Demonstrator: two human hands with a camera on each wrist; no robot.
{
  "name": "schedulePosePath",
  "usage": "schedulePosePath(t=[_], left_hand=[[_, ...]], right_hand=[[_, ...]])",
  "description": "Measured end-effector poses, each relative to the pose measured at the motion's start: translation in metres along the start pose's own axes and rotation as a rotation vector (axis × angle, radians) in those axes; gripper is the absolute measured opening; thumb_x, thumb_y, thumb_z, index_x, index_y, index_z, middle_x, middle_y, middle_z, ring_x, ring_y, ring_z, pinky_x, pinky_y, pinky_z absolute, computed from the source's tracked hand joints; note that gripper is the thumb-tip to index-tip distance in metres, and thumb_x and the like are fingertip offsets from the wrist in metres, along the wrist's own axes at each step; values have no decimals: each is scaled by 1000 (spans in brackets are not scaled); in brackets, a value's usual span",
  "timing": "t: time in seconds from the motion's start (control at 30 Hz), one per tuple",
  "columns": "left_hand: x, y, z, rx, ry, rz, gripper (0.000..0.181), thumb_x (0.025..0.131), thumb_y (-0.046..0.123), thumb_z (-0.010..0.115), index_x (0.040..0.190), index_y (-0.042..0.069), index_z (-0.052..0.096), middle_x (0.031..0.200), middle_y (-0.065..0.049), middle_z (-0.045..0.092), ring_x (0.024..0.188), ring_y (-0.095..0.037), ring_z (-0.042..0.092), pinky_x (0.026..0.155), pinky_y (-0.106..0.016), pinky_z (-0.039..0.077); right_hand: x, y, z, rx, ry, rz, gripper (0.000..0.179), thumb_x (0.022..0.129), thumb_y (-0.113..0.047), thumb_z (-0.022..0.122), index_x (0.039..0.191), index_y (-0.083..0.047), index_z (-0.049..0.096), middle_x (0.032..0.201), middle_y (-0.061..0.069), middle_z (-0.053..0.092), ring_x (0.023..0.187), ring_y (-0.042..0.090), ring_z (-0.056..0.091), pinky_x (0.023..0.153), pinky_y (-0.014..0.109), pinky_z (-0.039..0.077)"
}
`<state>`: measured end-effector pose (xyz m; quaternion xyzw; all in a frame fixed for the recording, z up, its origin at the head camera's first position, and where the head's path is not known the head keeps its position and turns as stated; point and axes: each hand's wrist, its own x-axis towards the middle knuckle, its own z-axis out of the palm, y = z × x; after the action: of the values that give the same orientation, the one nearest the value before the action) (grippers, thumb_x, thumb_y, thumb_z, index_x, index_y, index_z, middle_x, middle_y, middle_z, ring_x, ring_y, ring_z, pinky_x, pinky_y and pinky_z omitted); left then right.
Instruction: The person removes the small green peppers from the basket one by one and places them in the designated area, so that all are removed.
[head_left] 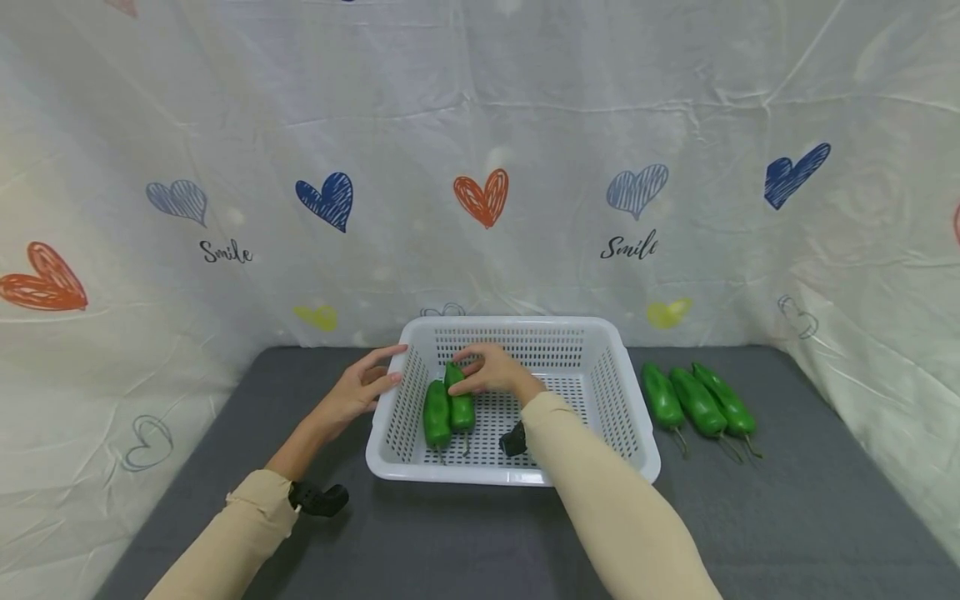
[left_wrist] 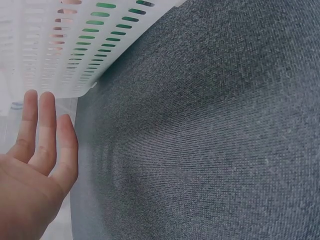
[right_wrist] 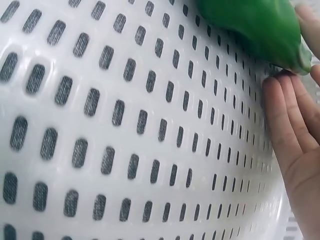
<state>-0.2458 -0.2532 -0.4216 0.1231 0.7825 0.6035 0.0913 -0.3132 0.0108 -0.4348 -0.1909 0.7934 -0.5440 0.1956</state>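
Leftmost, we have the left hand (head_left: 360,392), fingers mostly straight, resting at the white basket's (head_left: 480,475) left rim, no pepper in it. Inside, we see the left pepper (head_left: 437,417), then the held pepper (head_left: 463,412) just beside it, long axis near-to-far, stem toward the person. The right hand (head_left: 491,371), fingers bent, pinches its far end from the right; that hand's nearer. Right of the basket: three loose peppers (head_left: 697,404) on gray cloth (head_left: 787,533), slanted, stems nearest.
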Motion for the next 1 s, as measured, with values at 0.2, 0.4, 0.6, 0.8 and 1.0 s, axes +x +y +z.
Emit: schedulePosePath(t=[0.2, 0.4, 0.6, 0.8, 1.0], left_hand=[[0, 0, 0, -10, 0, -5, 55, 92, 28, 61, 142, 30, 38, 124, -20, 50, 102, -35, 57, 72, -48, 52], [-1, 2, 0, -43, -16, -6, 54, 94, 26, 59, 143, 29, 36, 125, -21, 48, 101, -34, 58, 71, -49, 52], [-1, 2, 0, -63, -23, -2, 56, 96, 21, 57, 146, 24, 32, 126, -23, 48, 101, -35, 58, 70, -50, 51], [-1, 2, 0, -47, -16, -5, 55, 94, 25, 59, 144, 28, 35, 125, -22, 48, 102, -34, 57, 71, -49, 52], [0, 1, 1, -42, -15, -3, 55, 93, 29, 60, 143, 30, 37, 123, -22, 50, 102, -35, 57, 71, -49, 52]], right_hand=[[-1, 0, 3, 114, 0, 52, 54, 69, -8, 84, 119, -9, 62, 111, 14, 59, 95, 25, 60, 66, 36, 54], [-2, -2, 3, 140, -5, 65, 48, 70, -5, 82, 115, -6, 64, 109, 13, 60, 96, 25, 60, 67, 39, 54], [-2, 0, 3, 150, -19, 53, 44, 70, -4, 82, 112, -3, 65, 105, 13, 63, 90, 24, 63, 68, 37, 54], [-2, 2, 2, 178, -39, 42, 42, 71, -2, 81, 110, 0, 65, 105, 14, 64, 86, 24, 65, 69, 36, 54], [0, 4, 1, 188, -40, 40, 39, 71, 0, 80, 107, 0, 66, 102, 13, 66, 87, 24, 65, 70, 36, 53]])
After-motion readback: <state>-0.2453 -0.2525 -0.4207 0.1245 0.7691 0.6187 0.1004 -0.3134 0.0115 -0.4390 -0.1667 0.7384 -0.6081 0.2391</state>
